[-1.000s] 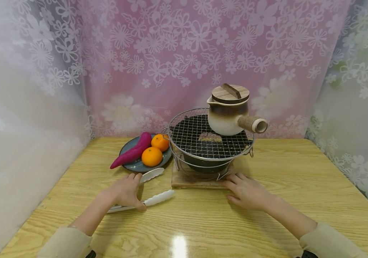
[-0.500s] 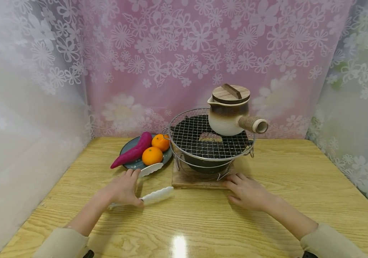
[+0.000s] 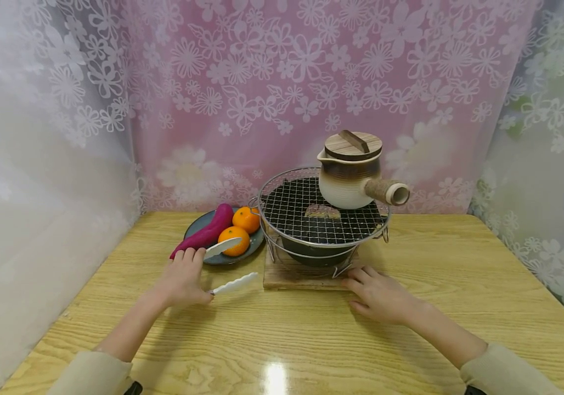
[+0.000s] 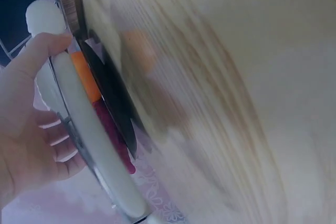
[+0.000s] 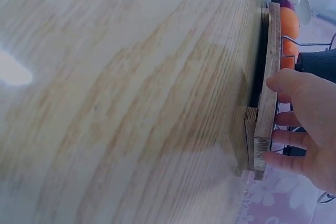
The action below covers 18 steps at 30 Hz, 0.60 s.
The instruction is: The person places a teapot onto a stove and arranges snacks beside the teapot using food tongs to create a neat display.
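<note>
My left hand (image 3: pixel 183 280) holds a pair of tongs (image 3: pixel 236 283) with white scalloped tips, thumb on one arm and fingers on the other. The tips stand apart, and the upper one overlaps the front orange (image 3: pixel 237 249) in the head view. In the left wrist view the tongs (image 4: pixel 97 135) run lengthwise across the palm. My right hand (image 3: pixel 378 293) touches the front right corner of a wooden board (image 3: pixel 306 281) with loosely extended fingers. A round grill stove with a wire mesh (image 3: pixel 297 219) stands on that board.
On the mesh sits a lidded clay pot (image 3: pixel 343 184), its side handle (image 3: pixel 385 191) pointing right. A dark plate (image 3: pixel 218 261) at the left carries a purple sweet potato (image 3: pixel 213 227), the front orange and a second orange (image 3: pixel 246 219). Patterned curtains (image 3: pixel 282 99) surround the table.
My left hand has lifted the tongs and moved them forward and slightly left, their tips now nearer the plate. My right hand stays at the board.
</note>
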Tool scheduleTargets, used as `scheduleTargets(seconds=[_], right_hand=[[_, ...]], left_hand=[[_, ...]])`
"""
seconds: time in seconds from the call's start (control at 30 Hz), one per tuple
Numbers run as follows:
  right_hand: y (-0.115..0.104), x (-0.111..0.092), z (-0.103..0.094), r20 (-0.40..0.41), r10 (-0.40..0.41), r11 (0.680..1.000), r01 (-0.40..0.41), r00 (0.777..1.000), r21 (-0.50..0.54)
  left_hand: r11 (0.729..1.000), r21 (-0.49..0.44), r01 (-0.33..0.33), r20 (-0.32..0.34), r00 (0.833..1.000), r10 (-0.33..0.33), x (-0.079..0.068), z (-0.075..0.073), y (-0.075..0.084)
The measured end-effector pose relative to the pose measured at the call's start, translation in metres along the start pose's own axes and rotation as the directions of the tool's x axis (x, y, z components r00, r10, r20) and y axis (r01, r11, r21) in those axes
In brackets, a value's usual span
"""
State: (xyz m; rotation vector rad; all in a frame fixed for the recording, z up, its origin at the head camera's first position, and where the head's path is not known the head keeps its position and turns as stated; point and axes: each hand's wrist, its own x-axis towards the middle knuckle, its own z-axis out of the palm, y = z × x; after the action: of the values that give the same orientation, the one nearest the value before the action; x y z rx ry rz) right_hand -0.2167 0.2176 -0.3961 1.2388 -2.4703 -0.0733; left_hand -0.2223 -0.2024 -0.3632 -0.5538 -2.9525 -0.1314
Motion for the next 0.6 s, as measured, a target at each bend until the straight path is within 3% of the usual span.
scheduleTargets(seconds=[0.33,0.6], right_hand=[[0.000,-0.002,-0.002,0.013,0.007,1.000,-0.007,1.000,0.010],[0.000,-0.002,-0.003,0.027,0.021,1.000,-0.022,0.999,0.019]], left_hand=[[0.991,0.097,0.090,-0.062,0.995,-0.084,0.008,-0.005,-0.003],[0.986,0.098,0.131,-0.074,0.989,-0.124,0.015,-0.008,-0.001]])
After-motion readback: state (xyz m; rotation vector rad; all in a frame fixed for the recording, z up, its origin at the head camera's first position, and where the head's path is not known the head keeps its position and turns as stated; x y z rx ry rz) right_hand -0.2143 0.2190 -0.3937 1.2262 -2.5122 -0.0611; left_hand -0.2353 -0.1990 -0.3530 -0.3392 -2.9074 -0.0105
